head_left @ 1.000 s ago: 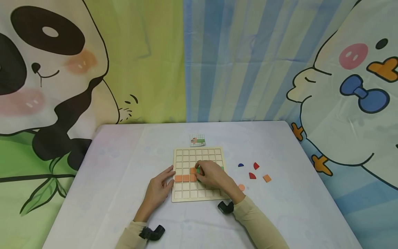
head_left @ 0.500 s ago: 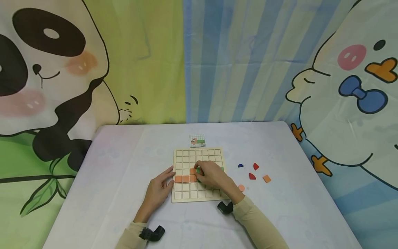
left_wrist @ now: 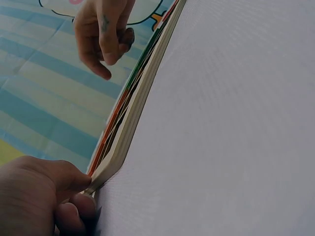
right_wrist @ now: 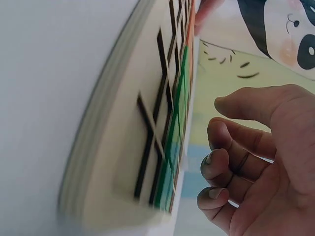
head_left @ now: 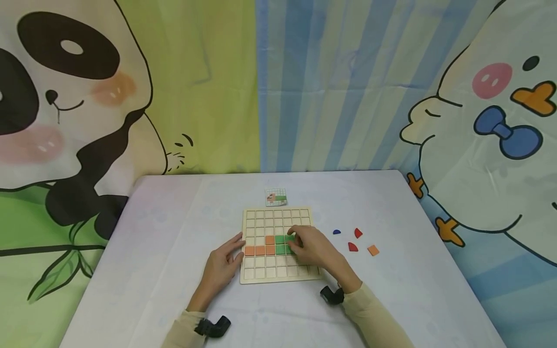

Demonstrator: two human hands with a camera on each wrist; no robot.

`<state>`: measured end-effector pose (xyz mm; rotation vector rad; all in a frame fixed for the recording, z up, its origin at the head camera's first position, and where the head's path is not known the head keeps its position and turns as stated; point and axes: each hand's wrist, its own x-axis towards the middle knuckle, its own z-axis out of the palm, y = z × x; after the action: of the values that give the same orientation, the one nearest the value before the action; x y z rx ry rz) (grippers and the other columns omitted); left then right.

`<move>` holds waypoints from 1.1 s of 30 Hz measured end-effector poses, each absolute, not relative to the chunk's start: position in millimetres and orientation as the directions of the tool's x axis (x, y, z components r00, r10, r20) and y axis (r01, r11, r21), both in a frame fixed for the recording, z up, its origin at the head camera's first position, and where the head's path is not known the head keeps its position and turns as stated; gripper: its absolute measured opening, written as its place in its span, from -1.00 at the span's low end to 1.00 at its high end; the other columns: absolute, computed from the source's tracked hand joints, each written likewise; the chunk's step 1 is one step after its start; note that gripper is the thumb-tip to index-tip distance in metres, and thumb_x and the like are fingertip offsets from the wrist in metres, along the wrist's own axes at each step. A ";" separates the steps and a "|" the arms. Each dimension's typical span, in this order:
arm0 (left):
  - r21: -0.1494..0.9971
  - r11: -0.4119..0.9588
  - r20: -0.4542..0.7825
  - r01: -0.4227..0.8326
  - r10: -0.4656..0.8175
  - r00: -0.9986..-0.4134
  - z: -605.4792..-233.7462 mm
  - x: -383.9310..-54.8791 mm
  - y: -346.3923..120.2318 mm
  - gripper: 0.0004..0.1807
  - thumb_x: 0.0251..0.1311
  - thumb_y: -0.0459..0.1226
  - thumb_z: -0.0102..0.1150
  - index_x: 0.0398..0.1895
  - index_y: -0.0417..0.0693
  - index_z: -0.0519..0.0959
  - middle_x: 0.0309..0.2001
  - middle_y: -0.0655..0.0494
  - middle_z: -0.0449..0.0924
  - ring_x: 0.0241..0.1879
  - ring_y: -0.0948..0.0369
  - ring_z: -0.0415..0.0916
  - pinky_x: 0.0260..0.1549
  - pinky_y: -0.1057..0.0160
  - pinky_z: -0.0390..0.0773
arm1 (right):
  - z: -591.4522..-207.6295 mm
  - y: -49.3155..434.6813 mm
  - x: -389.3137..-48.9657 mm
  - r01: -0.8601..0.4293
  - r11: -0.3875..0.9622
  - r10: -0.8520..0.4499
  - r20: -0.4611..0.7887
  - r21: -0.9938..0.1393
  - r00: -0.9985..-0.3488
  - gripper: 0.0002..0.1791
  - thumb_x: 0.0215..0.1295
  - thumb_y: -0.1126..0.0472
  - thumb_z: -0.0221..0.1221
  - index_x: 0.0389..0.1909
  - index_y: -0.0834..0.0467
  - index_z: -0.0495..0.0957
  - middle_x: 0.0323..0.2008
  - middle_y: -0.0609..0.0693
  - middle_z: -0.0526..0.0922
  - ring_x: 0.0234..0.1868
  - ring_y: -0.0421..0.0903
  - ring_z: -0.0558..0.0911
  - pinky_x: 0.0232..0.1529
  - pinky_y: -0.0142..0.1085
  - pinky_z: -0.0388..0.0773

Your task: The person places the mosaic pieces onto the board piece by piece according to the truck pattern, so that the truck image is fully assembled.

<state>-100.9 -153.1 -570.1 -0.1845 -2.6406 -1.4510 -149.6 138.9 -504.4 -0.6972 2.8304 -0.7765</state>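
Observation:
A wooden grid board [head_left: 261, 273] lies flat on the table, with orange squares [head_left: 259, 250] at its left and green squares [head_left: 280, 249] beside them. My left hand [head_left: 219, 268] rests its fingertips against the board's left edge; in the left wrist view the thumb touches that edge close to a corner. Over the board's right half hovers my right hand [head_left: 315, 246], covering part of the green rows. The right wrist view shows its thumb and forefinger apart with nothing between them, the other fingers [right_wrist: 216, 164] loosely bent.
A small picture card [head_left: 276, 197] lies behind the board. To the right are two red wedge pieces [head_left: 353, 247], a blue half-round [head_left: 337, 232] and an orange square tile [head_left: 373, 250] on the white tablecloth [head_left: 174, 232]. Printed curtains [head_left: 226, 87] hang behind.
My right hand has moved right across the board, uncovering green squares next to the orange ones. The forearm now hides the peach round piece. My left hand has stayed put.

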 end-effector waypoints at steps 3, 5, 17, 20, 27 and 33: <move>0.828 0.536 0.164 0.164 0.048 -0.985 -570.1 -100.9 -152.9 -0.63 0.35 -0.37 0.35 0.21 -0.11 0.72 0.44 0.09 0.59 -0.71 0.42 0.23 -0.69 0.38 0.28 | -500.2 151.9 -144.8 -0.364 0.775 -0.426 -0.002 -0.517 -0.904 -0.71 0.47 0.12 0.31 0.11 0.13 0.68 -0.52 -0.23 0.52 -0.53 -0.29 0.43 -0.44 -0.39 0.40; 0.827 0.537 0.165 0.164 0.047 -0.985 -570.4 -100.8 -152.8 -0.63 0.35 -0.37 0.35 0.21 -0.11 0.72 0.44 0.10 0.59 -0.71 0.42 0.22 -0.69 0.38 0.28 | -498.1 160.4 -142.2 -0.345 0.780 -0.403 0.004 -0.522 -0.915 -0.71 0.45 0.13 0.32 0.10 0.15 0.68 -0.52 -0.23 0.52 -0.53 -0.29 0.43 -0.45 -0.40 0.39; 0.822 0.541 0.177 0.177 0.053 -0.983 -572.2 -101.0 -153.6 -0.62 0.33 -0.38 0.36 0.22 -0.11 0.72 0.44 0.07 0.58 -0.71 0.43 0.19 -0.68 0.38 0.28 | -502.7 214.2 -130.1 -0.272 0.800 -0.292 0.050 -0.535 -0.955 -0.73 0.42 0.19 0.33 0.06 0.19 0.69 -0.52 -0.20 0.51 -0.52 -0.28 0.41 -0.41 -0.41 0.41; 0.823 0.538 0.179 0.181 0.055 -0.982 -572.3 -101.8 -153.0 -0.62 0.34 -0.38 0.36 0.21 -0.12 0.72 0.44 0.07 0.58 -0.71 0.43 0.19 -0.68 0.39 0.28 | -502.2 227.1 -127.2 -0.244 0.808 -0.259 0.050 -0.537 -0.965 -0.73 0.41 0.20 0.33 0.06 0.20 0.69 -0.52 -0.18 0.51 -0.51 -0.27 0.41 -0.42 -0.41 0.39; 0.820 0.542 0.180 0.182 0.058 -0.982 -572.2 -101.5 -152.4 -0.62 0.33 -0.38 0.37 0.21 -0.13 0.72 0.44 0.05 0.58 -0.71 0.44 0.19 -0.68 0.39 0.29 | -503.2 256.0 -121.8 -0.196 0.831 -0.189 0.066 -0.521 -0.980 -0.72 0.40 0.25 0.33 0.07 0.23 0.68 -0.52 -0.13 0.51 -0.51 -0.23 0.40 -0.45 -0.39 0.38; 0.825 0.533 0.180 0.186 0.064 -0.982 -571.8 -101.1 -154.0 -0.62 0.34 -0.38 0.36 0.22 -0.13 0.71 0.45 0.05 0.57 -0.71 0.43 0.21 -0.68 0.38 0.31 | -505.2 280.6 -115.7 -0.130 0.857 -0.125 0.044 -0.498 -0.991 -0.72 0.41 0.24 0.32 0.06 0.25 0.67 -0.49 -0.08 0.53 -0.47 -0.18 0.41 -0.44 -0.36 0.37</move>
<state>-101.1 -154.0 -571.8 -0.2161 -2.6368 -1.4432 -115.7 280.6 -505.2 -0.2084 3.0375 -0.8163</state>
